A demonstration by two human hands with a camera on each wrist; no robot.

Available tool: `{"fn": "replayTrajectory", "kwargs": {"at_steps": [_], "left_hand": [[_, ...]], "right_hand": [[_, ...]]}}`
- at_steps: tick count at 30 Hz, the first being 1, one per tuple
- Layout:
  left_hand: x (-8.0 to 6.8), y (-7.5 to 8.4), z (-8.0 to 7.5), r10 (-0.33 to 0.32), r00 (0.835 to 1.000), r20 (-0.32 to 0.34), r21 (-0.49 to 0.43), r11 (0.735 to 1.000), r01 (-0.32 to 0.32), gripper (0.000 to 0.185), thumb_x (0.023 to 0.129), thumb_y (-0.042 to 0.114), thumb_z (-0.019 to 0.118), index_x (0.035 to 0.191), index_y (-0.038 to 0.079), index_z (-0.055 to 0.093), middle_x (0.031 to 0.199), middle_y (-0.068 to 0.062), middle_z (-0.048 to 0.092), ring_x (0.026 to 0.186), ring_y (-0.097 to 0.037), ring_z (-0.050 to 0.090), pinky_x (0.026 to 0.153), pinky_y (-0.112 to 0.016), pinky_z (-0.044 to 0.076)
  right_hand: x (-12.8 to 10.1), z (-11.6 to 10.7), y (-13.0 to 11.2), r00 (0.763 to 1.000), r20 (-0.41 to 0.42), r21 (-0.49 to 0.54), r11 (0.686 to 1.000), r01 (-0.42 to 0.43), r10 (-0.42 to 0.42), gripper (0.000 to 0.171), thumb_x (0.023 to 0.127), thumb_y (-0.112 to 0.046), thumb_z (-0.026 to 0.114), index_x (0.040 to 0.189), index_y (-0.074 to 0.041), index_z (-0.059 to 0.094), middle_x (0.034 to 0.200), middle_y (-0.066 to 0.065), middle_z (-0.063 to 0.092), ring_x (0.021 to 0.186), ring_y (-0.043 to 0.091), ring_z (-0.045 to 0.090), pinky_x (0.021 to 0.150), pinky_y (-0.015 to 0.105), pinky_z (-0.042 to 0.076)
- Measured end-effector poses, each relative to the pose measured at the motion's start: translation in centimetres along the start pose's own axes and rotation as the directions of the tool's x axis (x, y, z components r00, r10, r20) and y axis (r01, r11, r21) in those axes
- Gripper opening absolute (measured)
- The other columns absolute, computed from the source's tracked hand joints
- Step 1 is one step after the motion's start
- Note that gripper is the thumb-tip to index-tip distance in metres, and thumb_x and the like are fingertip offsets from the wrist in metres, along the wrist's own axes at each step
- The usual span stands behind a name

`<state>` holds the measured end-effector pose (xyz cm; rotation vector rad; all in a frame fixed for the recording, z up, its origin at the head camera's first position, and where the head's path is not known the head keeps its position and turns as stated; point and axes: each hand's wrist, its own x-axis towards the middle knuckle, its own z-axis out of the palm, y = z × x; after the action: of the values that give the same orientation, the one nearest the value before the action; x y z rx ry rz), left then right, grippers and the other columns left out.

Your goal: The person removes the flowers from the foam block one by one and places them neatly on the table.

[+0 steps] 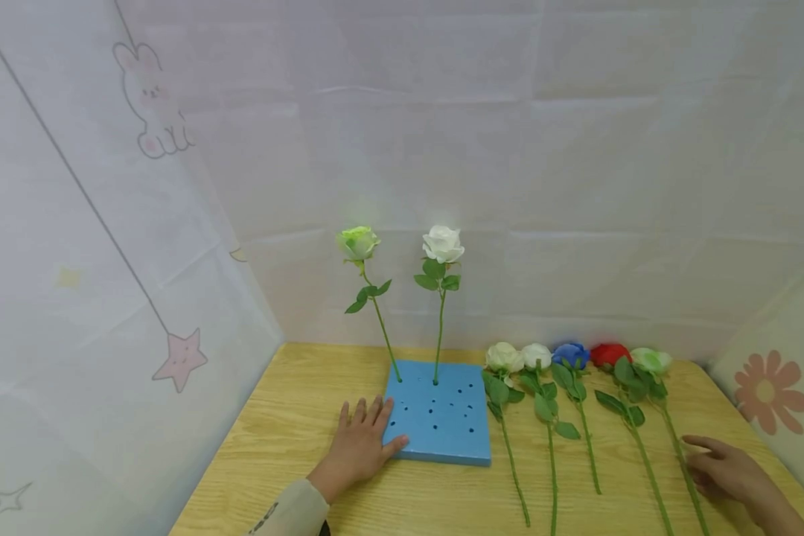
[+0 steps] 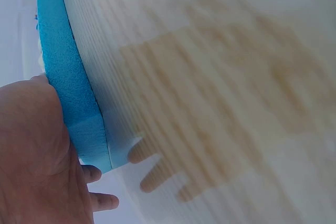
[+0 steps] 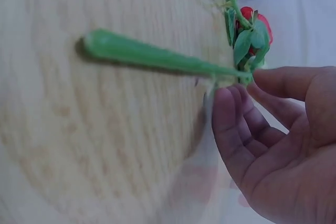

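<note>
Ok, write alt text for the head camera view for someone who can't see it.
A person's left hand rests flat against a blue foam block holding two upright roses, while the right hand reaches the stem of the rightmost of five roses lying in a row on a wooden table.
</note>
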<state>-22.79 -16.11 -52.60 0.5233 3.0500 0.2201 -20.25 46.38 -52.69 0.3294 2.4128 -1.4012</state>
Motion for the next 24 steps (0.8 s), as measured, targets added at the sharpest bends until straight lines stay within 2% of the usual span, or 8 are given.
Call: {"fn": "replayTrajectory", "kwargs": {"at_steps": [3,6,8,10,16,21,24], "left_hand": [[-0.1,0.1,0.0,-0.006,1.0,0.007,0.002,1.0,0.006,0.086,0.099,0.073,0.031,0.164,0.017,0.021,0.166,-0.014,0.027,0.149,-0.047,0.025,0.117,-0.07,0.011],[-0.1,0.1,0.0,-0.008,1.0,0.002,0.006,1.0,0.008,0.086,0.099,0.073,0.031,0.164,0.017,0.022,0.165,-0.014,0.028,0.149,-0.047,0.025,0.117,-0.07,0.011],[-0.1,0.1,0.1,-0.007,1.0,-0.002,0.009,1.0,0.007,0.086,0.099,0.073,0.031,0.164,0.017,0.022,0.165,-0.015,0.028,0.149,-0.047,0.026,0.117,-0.07,0.012],[-0.1,0.0,0.1,-0.004,1.0,-0.004,0.006,1.0,0.004,0.086,0.099,0.073,0.032,0.164,0.017,0.022,0.165,-0.015,0.028,0.149,-0.047,0.026,0.117,-0.07,0.012],[0.0,0.0,0.1,-0.002,1.0,-0.004,-0.001,1.0,0.002,0.086,0.099,0.073,0.032,0.163,0.016,0.023,0.165,-0.015,0.029,0.149,-0.047,0.026,0.117,-0.07,0.012],[0.0,-0.1,0.2,0.001,1.0,-0.008,0.006,1.0,-0.001,0.086,0.099,0.073,0.031,0.163,0.016,0.024,0.165,-0.015,0.03,0.149,-0.047,0.027,0.117,-0.07,0.012],[0.0,-0.1,0.3,0.001,1.0,-0.01,0.007,1.0,-0.001,0.085,0.1,0.072,0.032,0.163,0.016,0.023,0.165,-0.015,0.029,0.149,-0.047,0.026,0.117,-0.07,0.012]], "right_hand": [[0.2,-0.1,-0.3,1.0,-0.016,-0.047,0.999,0.025,-0.026,0.064,0.106,-0.019,0.05,0.151,0.016,0.022,0.093,0.006,0.066,0.076,0.02,0.066,0.07,0.037,0.058],[0.5,-0.1,-0.9,0.999,-0.009,-0.062,0.997,0.04,-0.041,0.063,0.108,-0.022,0.048,0.151,0.017,0.024,0.106,0.017,0.065,0.086,0.021,0.067,0.076,0.039,0.059],[0.6,0.1,-1.4,0.999,-0.004,-0.065,0.997,0.05,-0.05,0.064,0.108,-0.025,0.048,0.151,0.017,0.025,0.116,0.029,0.061,0.093,0.023,0.067,0.079,0.04,0.06],[0.7,0.4,-1.9,0.997,-0.006,-0.066,0.995,0.072,-0.073,0.065,0.109,-0.029,0.049,0.151,0.017,0.027,0.125,0.035,0.057,0.097,0.024,0.068,0.082,0.04,0.06],[0.7,1.8,-4.1,0.991,-0.019,-0.049,0.99,0.13,-0.131,0.071,0.108,-0.038,0.051,0.153,0.013,0.028,0.127,0.03,0.06,0.099,0.023,0.07,0.084,0.038,0.06],[1.0,3.3,-5.8,0.984,-0.019,-0.06,0.982,0.178,-0.179,0.07,0.108,-0.036,0.05,0.154,0.013,0.027,0.131,0.032,0.058,0.102,0.026,0.07,0.085,0.039,0.059],[1.2,4.2,-6.8,0.973,-0.023,-0.056,0.972,0.229,-0.23,0.069,0.108,-0.033,0.052,0.152,0.014,0.028,0.128,0.031,0.061,0.1,0.023,0.07,0.085,0.039,0.06]]}}
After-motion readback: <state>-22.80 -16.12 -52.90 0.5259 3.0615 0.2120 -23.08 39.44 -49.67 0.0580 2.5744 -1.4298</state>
